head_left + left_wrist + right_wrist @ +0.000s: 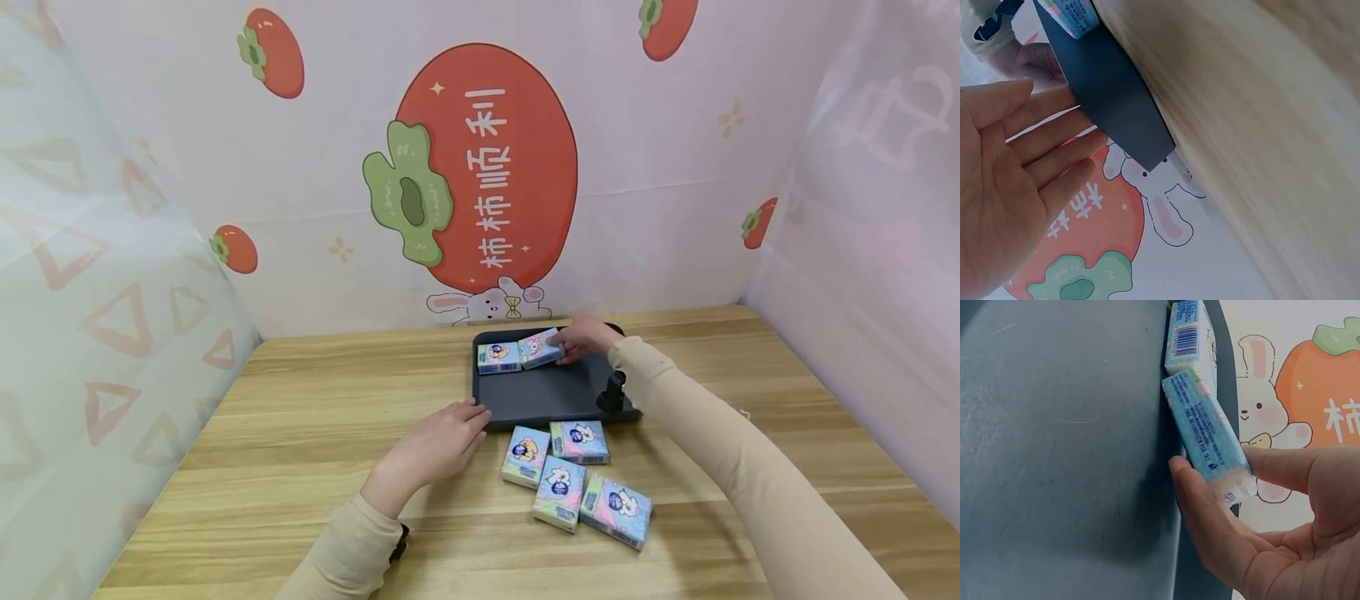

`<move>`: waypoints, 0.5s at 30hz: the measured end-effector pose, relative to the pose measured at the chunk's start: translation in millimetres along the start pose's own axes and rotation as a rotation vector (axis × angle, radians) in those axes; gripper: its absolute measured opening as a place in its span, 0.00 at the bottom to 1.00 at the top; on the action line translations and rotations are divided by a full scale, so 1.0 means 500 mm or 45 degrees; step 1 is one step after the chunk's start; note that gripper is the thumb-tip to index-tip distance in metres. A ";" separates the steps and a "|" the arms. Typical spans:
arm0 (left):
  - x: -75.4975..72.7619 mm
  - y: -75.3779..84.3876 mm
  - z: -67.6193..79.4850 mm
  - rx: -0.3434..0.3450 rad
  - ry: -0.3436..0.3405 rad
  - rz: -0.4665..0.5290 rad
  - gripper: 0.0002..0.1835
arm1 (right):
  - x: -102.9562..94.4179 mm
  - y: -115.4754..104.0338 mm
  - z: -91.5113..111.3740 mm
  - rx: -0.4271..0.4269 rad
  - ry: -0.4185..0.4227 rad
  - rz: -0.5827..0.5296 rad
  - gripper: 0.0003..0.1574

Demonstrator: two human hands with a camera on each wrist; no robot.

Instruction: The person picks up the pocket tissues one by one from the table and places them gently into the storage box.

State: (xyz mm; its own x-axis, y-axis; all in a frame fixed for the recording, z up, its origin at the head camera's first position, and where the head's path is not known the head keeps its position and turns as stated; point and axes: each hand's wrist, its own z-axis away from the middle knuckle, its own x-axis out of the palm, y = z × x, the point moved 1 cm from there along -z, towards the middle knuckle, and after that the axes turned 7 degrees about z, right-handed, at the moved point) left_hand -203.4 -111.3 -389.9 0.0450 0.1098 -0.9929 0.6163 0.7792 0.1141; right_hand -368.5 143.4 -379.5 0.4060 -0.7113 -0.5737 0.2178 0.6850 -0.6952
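Observation:
A dark grey tray (540, 393) lies near the back of the table. My right hand (588, 337) pinches a small blue tissue pack (1207, 431) between thumb and fingers, over the tray's far side. That pack sits slightly skewed, its end right at another tissue pack (498, 358) in the tray's far left corner. With fingers straight, my left hand (442, 442) touches the tray's near left corner; in the left wrist view its fingertips rest along the tray's outer wall (1116, 106).
Several more tissue packs lie on the wooden table (337, 417) in front of the tray, among them one pack (558, 492) with a white cartoon figure. A white printed backdrop (315, 167) stands behind the table, with similar sheets on both sides.

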 end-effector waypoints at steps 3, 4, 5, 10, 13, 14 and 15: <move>0.001 0.000 -0.001 0.000 -0.002 0.000 0.20 | 0.002 0.003 -0.004 0.000 -0.005 0.014 0.20; 0.001 0.000 -0.001 0.000 -0.002 0.001 0.20 | 0.002 0.004 -0.003 -0.001 -0.004 0.028 0.20; 0.001 0.000 0.000 0.000 -0.001 0.001 0.20 | 0.003 0.004 -0.004 -0.007 -0.002 0.041 0.19; 0.002 0.000 0.000 0.000 0.002 0.003 0.20 | 0.004 0.007 -0.003 -0.029 0.025 0.141 0.18; 0.000 0.001 0.001 -0.005 -0.003 0.010 0.20 | 0.004 0.006 -0.003 -0.027 0.041 0.201 0.20; 0.000 0.001 0.001 -0.007 -0.005 0.013 0.20 | 0.004 0.005 -0.003 -0.024 0.048 0.221 0.20; -0.001 0.001 0.001 -0.010 -0.007 0.015 0.20 | 0.004 0.004 -0.002 -0.021 0.055 0.244 0.21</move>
State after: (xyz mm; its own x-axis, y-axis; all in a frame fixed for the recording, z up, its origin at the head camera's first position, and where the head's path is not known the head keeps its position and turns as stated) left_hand -202.6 -111.1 -389.6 0.0567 0.1157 -0.9917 0.6096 0.7826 0.1261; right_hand -368.2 143.1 -382.7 0.4003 -0.5742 -0.7142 0.1253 0.8063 -0.5780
